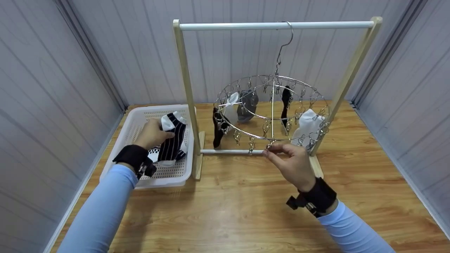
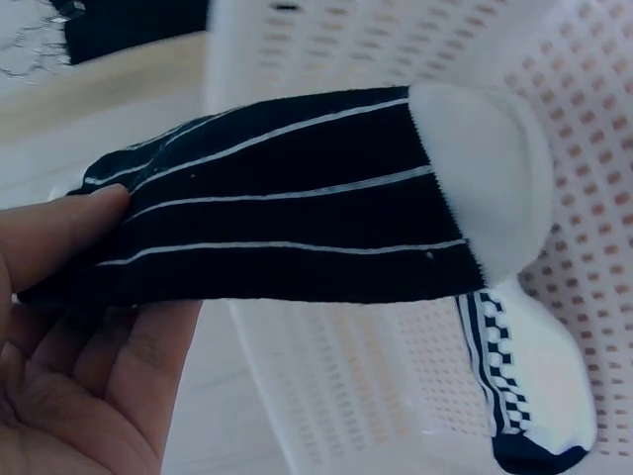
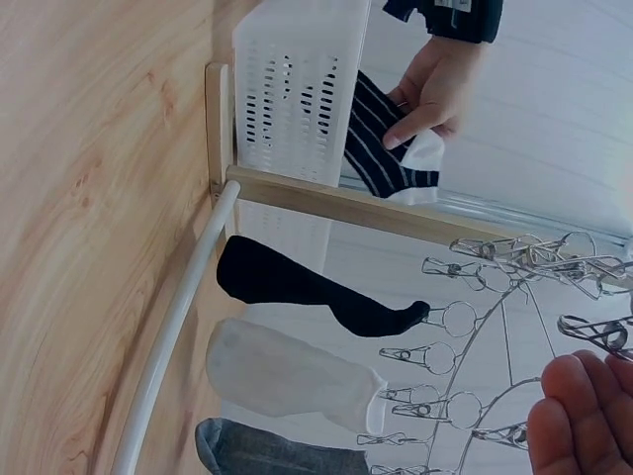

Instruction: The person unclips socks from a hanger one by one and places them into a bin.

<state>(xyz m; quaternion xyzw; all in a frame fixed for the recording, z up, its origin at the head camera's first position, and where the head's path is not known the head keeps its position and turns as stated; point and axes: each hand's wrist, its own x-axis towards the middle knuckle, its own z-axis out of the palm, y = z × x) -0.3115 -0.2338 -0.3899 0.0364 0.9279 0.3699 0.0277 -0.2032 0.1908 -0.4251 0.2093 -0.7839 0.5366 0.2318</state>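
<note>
In the head view my left hand [image 1: 150,134] pinches a black sock with white stripes [image 1: 171,144] over the white basket [image 1: 165,182]. The left wrist view shows the thumb on top of this sock [image 2: 287,213] near one end, its white end spread out away from the hand. Below it in the basket lies a white sock with a checked band [image 2: 544,371]. My right hand [image 1: 294,162] pinches a metal clip [image 1: 269,145] at the near edge of the round hanger [image 1: 242,134]. In the right wrist view its fingers are bent beside a clip [image 3: 598,333].
The hanger hooks over the white top bar [image 1: 228,26] of a wooden-legged rack. Clipped to it are black socks [image 1: 217,131], white socks [image 1: 308,124] and a grey sock [image 1: 248,107]. A rack leg [image 1: 187,80] stands between basket and hanger. Grey panel walls [image 1: 38,116] enclose the wooden surface.
</note>
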